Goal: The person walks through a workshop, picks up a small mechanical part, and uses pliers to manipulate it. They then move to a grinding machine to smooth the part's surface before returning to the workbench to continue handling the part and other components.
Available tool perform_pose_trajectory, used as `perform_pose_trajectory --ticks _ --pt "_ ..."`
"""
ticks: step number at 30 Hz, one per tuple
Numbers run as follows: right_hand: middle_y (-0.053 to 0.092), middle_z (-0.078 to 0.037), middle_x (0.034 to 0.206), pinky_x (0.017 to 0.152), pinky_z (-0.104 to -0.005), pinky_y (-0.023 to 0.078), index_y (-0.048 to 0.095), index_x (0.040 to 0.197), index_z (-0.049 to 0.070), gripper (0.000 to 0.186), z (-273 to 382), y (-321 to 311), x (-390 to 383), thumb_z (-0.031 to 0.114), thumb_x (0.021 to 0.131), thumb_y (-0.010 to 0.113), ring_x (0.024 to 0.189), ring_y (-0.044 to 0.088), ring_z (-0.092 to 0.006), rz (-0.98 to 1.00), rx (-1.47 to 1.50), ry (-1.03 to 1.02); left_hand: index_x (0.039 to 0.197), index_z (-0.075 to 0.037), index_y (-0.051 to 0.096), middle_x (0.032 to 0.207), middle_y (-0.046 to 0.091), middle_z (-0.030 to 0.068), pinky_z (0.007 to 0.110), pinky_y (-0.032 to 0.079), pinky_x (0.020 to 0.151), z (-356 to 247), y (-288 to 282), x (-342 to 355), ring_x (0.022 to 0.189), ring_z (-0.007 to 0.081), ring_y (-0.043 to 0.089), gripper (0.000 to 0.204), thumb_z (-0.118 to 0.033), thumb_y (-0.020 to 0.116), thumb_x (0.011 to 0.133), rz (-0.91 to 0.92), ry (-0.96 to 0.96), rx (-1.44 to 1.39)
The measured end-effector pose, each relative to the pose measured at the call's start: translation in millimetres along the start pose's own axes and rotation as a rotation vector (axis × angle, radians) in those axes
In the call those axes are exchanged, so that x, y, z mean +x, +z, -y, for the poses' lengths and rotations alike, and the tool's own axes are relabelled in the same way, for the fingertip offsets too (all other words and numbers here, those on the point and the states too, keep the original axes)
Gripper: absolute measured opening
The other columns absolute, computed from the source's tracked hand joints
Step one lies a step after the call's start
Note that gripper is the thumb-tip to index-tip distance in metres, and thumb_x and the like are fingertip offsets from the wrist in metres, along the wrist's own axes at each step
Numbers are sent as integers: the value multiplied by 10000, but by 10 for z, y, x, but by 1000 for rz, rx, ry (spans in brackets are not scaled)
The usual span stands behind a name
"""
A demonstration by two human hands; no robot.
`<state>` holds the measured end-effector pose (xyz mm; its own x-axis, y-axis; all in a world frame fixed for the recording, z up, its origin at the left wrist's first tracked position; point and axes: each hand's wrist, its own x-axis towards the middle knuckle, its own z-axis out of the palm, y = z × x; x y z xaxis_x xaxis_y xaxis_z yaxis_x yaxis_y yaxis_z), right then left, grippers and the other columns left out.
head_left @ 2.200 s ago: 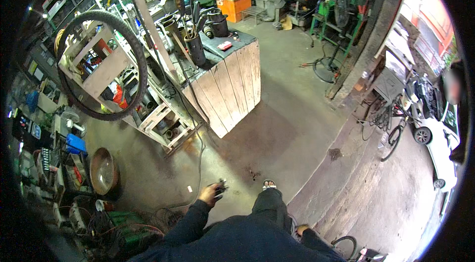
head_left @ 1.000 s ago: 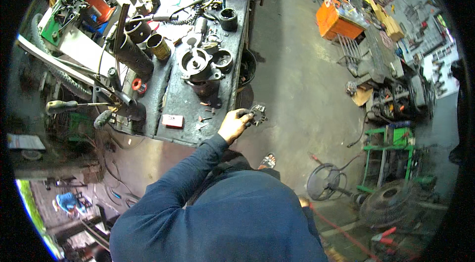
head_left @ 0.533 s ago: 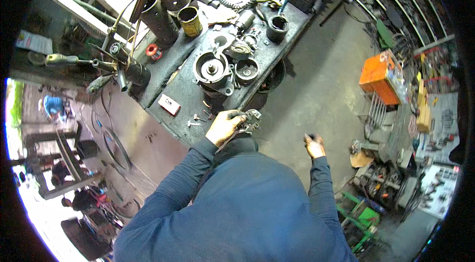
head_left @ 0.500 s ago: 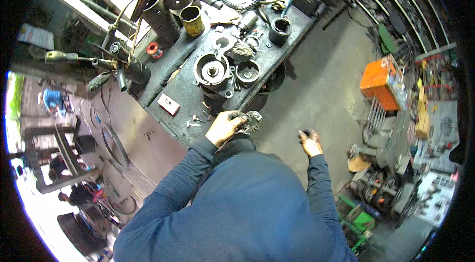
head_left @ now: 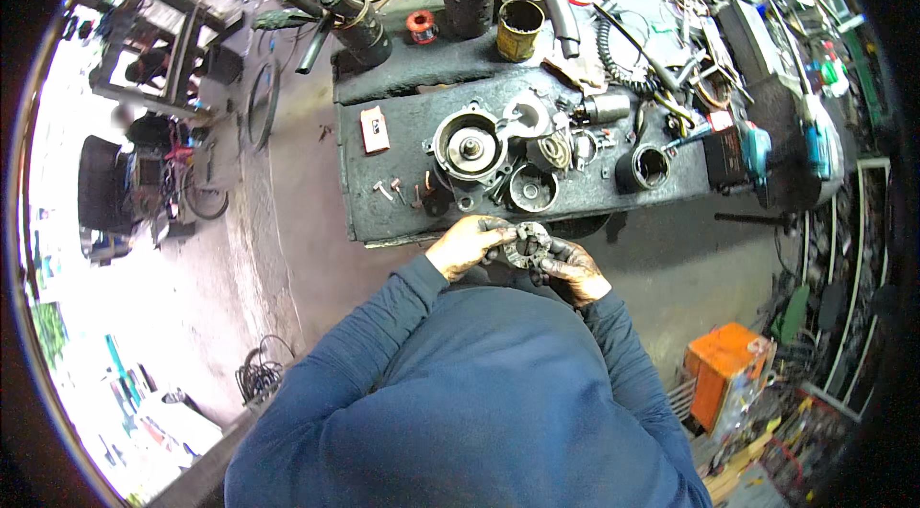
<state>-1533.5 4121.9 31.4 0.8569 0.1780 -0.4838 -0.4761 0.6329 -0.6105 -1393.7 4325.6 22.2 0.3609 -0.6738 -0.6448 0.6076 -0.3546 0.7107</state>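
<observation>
A round, grimy metal motor part, apparently a brush holder [head_left: 527,246], is held in front of my body, just off the bench's near edge. My left hand [head_left: 464,247] pinches its left side between thumb and fingers. On the opposite side, the blackened fingers of my right hand [head_left: 577,274] close on its rim. Beyond it on the bench lies an open round motor housing [head_left: 471,146] with a shaft in its centre. A smaller round metal cup [head_left: 533,187] sits beside the housing. Several small copper-coloured pieces [head_left: 396,189] lie to the left, near a small white-and-red box [head_left: 375,130].
The dark workbench [head_left: 316,316] carries a yellow can [head_left: 518,31], a red wire spool [head_left: 421,27], a black cylinder [head_left: 643,169] and a teal cordless tool [head_left: 755,155]. Tall metal tubes stand along its back. An orange box [head_left: 728,374] is on the floor at right.
My right hand has come in from the right, where it was apart, and now grips the brush holder together with my left. The view has turned, so the bench lies more squarely ahead.
</observation>
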Motion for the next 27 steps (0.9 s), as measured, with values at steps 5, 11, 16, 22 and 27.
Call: perform_pose_trajectory --ticks 5,11,16,22,27 --pt "671 -58 1164 833 -291 501 562 1334 4 560 423 -259 -48 175 851 788 982 628 -144 104 -131 84 1048 -45 725 804 636 -38 214 406 592 -60 490 -109 662 44 510 190 -213 686 968 -174 50 -249" --pt "718 -48 1074 844 -291 519 659 1225 -4 388 674 -306 86 148 885 771 932 638 -118 132 -471 136 1100 45 720 922 737 43 282 518 713 -188 657 -237 791 113 639 300 -219 662 971 -261 171 37" --pt "708 -93 866 748 -320 500 695 1001 -21 272 931 -281 -54 197 858 772 796 622 -144 26 -1042 -217 1166 64 645 1119 682 220 402 527 936 10 351 -375 1028 317 666 577 -298 849 766 -1012 346 850" --pt "691 -187 901 731 -385 520 682 974 -27 306 1038 -469 -403 174 786 815 831 672 -284 -294 -1326 -172 1553 -2 148 1529 327 266 464 318 1195 -61 -295 -17 1427 426 350 1287 -301 954 596 -925 761 650" --pt "678 -205 1076 931 -457 505 690 976 3 282 957 -455 -719 169 774 797 1088 628 -416 -623 -1661 -259 1513 -13 250 1481 410 249 465 321 1196 -27 -580 429 1394 435 398 1237 -425 950 580 -700 872 706"
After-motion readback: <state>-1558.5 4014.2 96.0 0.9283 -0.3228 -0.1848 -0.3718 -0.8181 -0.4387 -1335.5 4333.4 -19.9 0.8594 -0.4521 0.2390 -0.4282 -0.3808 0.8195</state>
